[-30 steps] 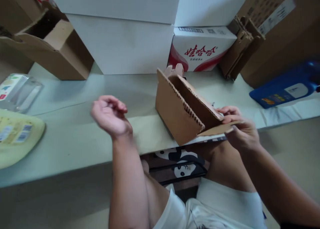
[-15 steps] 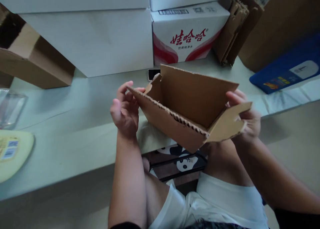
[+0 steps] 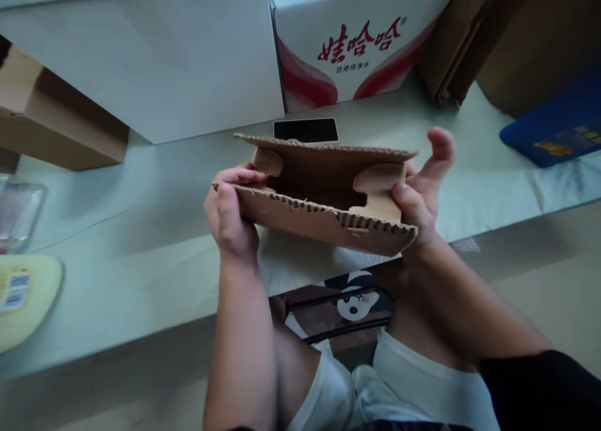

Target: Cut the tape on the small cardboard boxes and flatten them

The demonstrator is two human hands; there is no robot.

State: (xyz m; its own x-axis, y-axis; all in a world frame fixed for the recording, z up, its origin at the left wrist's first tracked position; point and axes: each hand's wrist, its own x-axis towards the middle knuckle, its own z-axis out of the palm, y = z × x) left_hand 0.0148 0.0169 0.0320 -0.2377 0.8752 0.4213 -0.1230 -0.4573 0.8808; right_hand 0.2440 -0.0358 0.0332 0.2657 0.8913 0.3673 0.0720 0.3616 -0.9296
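Observation:
A small brown cardboard box [image 3: 310, 221] is held between my two hands over the table's front edge, its open top facing me. My left hand [image 3: 232, 215] grips the left end, thumb on the near panel and fingers inside the opening. At the other end, my right hand [image 3: 422, 193] presses the right side flap [image 3: 382, 196] inward with the thumb, one finger raised. Both end flaps fold in over the opening, and the long panels' edges show torn corrugation. The inside of the box is dark. Just behind it lies a black-screened phone [image 3: 305, 130].
White boxes stand at the back, one a carton with red lettering [image 3: 361, 49]. Brown cardboard [image 3: 70, 124] is at left, with a clear plastic package [image 3: 19, 212] and pale yellow object [image 3: 28, 299]. A blue package [image 3: 554, 124] lies right. A panda-print bag [image 3: 357, 302] is below.
The box has turned more level and its long panels are closer together. The right end flap, which stuck outward, is now folded inward. More of the phone shows.

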